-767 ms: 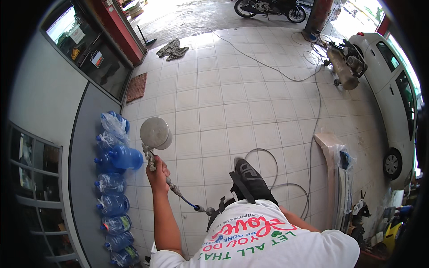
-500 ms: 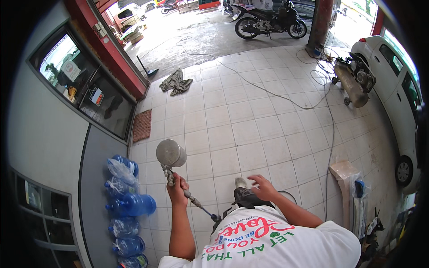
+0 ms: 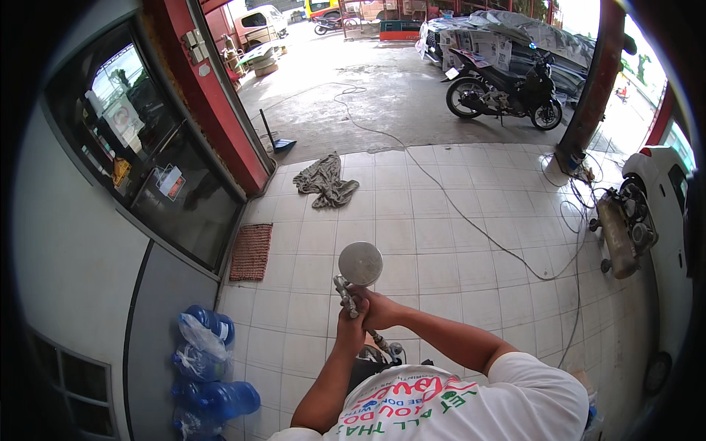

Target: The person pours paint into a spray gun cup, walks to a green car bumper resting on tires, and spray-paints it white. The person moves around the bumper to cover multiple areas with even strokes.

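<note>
In front of my body I hold a spray gun (image 3: pixel 344 292) with a round, silvery metal cup (image 3: pixel 360 263) on top. My left hand (image 3: pixel 352 321) is closed round its handle. My right hand (image 3: pixel 380 309) has come against the gun just beside the left, its fingers curled in at the gun below the cup and partly hidden. A metal fitting (image 3: pixel 379 340) runs down from the handle toward my waist, where the rest of it is hard to make out.
Blue water jugs (image 3: pixel 232 400) line the left wall below a glass door (image 3: pixel 158 140). A brown mat (image 3: pixel 251 252) and a crumpled cloth (image 3: pixel 326 181) lie on the tiles. A hose (image 3: pixel 471 220) crosses the floor toward an air compressor (image 3: pixel 616 228) beside a white car (image 3: pixel 665 184). A motorcycle (image 3: pixel 507 92) stands beyond.
The spray gun in my left hand has moved right, in front of my body. My right hand, earlier apart and holding nothing, has come onto the gun. The view has tipped up and turned left.
</note>
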Demonstrator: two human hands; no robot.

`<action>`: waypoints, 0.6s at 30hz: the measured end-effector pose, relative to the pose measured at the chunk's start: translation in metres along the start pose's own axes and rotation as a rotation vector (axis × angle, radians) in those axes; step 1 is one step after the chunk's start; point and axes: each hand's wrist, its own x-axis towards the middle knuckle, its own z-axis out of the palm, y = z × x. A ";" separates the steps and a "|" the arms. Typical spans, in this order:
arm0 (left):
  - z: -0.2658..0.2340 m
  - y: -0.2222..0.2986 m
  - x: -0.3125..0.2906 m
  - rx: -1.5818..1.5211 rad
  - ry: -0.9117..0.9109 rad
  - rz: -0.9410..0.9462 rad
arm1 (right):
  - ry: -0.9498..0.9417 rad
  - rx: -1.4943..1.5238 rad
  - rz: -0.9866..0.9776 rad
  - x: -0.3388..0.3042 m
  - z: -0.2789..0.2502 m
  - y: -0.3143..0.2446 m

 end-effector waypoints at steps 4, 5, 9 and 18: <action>-0.028 0.039 0.165 -0.177 -0.169 -0.156 | -0.002 -0.029 0.183 0.133 -0.081 0.034; -0.029 0.047 0.205 -0.209 -0.219 -0.198 | 0.022 -0.041 0.224 0.161 -0.102 0.049; -0.031 0.101 0.358 -0.213 -0.380 -0.319 | 0.156 -0.062 0.190 0.278 -0.182 0.075; -0.009 0.185 0.715 -0.170 -0.520 -0.306 | 0.255 -0.018 0.141 0.552 -0.391 0.182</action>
